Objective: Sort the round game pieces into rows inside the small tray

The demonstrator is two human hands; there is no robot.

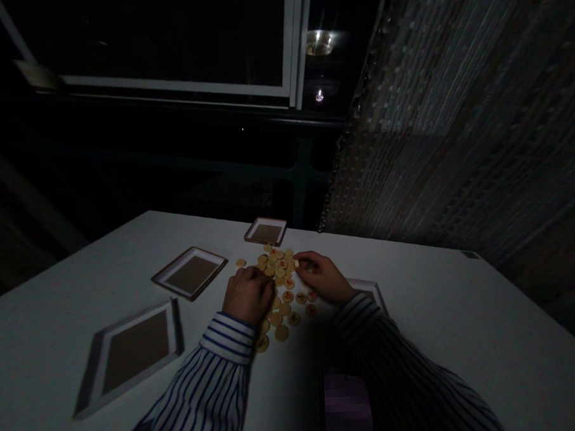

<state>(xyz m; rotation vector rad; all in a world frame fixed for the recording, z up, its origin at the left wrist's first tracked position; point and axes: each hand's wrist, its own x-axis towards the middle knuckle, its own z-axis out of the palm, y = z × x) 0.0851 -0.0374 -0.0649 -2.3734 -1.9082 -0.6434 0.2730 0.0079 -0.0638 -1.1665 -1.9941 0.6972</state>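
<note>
Your sleeves reach across the table. Your left hand lies curled on the discs heaped mid-table; your right hand curls at their edge. Whether either grips a disc cannot be told.

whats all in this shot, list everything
table: one, white, fills the lower half
discs: many, yellowish with red or dark marks, heaped mid-table, one stray at the left
trays: four, white rim, brown inside; two left of the discs, one behind, one partly under the right forearm
window frame: one, white, top, panes dark
light: one, white glare, upper middle
curtain: one, grey weave, right
sleeves: two, blue-striped white, bottom
left hand: curled, on the discs
right hand: fingertips at the discs' right edge
</note>
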